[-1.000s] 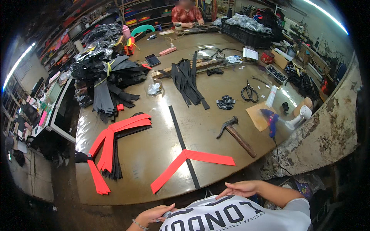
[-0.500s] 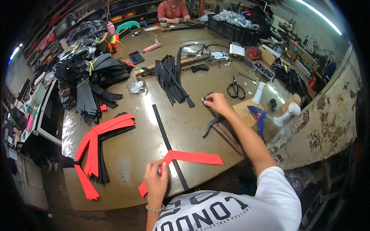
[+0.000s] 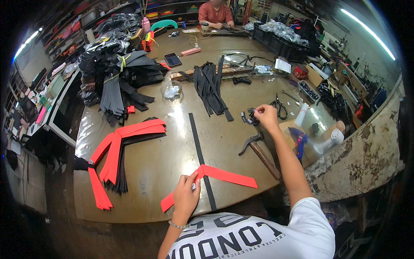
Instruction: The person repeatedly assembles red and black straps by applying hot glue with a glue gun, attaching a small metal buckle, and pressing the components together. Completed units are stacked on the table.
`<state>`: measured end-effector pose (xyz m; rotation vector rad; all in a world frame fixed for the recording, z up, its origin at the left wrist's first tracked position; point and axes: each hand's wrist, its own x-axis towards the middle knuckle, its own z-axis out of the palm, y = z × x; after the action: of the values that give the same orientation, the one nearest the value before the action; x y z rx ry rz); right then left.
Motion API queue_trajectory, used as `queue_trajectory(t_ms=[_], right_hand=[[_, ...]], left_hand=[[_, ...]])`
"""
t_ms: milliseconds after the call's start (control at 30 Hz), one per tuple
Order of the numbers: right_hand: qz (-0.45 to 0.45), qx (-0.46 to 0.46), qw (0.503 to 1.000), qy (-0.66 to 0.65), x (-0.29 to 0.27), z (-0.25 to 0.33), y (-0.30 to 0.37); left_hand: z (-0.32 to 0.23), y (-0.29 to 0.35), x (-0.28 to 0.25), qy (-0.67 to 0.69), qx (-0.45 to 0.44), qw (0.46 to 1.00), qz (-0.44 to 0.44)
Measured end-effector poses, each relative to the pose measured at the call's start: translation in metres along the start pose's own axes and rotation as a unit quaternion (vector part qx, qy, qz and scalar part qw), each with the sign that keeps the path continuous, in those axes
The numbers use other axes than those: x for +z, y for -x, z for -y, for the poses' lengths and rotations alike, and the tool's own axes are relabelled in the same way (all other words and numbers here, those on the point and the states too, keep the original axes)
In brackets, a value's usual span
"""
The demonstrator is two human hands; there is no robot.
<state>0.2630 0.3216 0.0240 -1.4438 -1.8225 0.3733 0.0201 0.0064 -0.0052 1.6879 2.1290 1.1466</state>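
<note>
My left hand (image 3: 186, 197) is closed on a bent red strap (image 3: 230, 176), near the table's front edge. A small pale piece (image 3: 193, 186) shows by its fingers. The strap lies across a long black strip (image 3: 198, 144) on the table. To the right, my right hand (image 3: 266, 117) pinches with its fingertips at a cluster of small dark pieces (image 3: 249, 120). What it holds, if anything, is too small to make out. Just below that hand lies a hammer (image 3: 264, 158) with a wooden handle. Black-handled scissors (image 3: 279, 108) are beyond it.
Stacked red straps (image 3: 113, 157) over black ones lie at left, below a heap of black straps (image 3: 115, 88). Another black strap bundle (image 3: 210, 90) is mid-table. A clear container (image 3: 172, 91), a phone (image 3: 173, 60) and a blue glue gun (image 3: 299, 140) also lie there. Across the table sits a person (image 3: 215, 15).
The view has shifted, so the table appears farther right. My right hand has moved slightly right, uncovering several small dark pieces. My left hand keeps its hold on the red strap.
</note>
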Motion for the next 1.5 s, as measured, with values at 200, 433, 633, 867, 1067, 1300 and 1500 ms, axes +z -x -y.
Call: queue_trajectory(t_ms=[200,433,633,867,1067,1300,1500], right_hand=[[0.152,0.109,0.921,-0.341,-0.032,0.021,0.069],[0.265,0.165,0.838,-0.448,-0.041,0.040,0.125],[0.034,0.026,0.981,-0.188,-0.012,0.001,0.040],[0.176,-0.105,0.943,0.261,0.008,-0.027,0.012],[0.319,-0.097,0.904,0.266,-0.006,-0.025,-0.019],[0.143,-0.061,0.978,-0.139,-0.028,0.042,0.045],[0.338,0.122,0.873,-0.330,-0.013,0.103,0.200]], left_hand=[[-0.004,0.010,0.000,0.002,-0.004,1.000,0.013],[-0.004,0.012,0.001,0.011,-0.006,1.000,0.008],[-0.005,0.012,0.001,-0.008,-0.002,1.000,0.005],[-0.004,0.013,0.003,0.003,-0.008,1.000,-0.017],[-0.004,0.012,0.003,0.005,-0.010,1.000,-0.010],[-0.003,0.018,0.003,-0.024,0.001,1.000,0.019],[-0.008,0.024,0.001,-0.026,0.009,1.000,0.005]])
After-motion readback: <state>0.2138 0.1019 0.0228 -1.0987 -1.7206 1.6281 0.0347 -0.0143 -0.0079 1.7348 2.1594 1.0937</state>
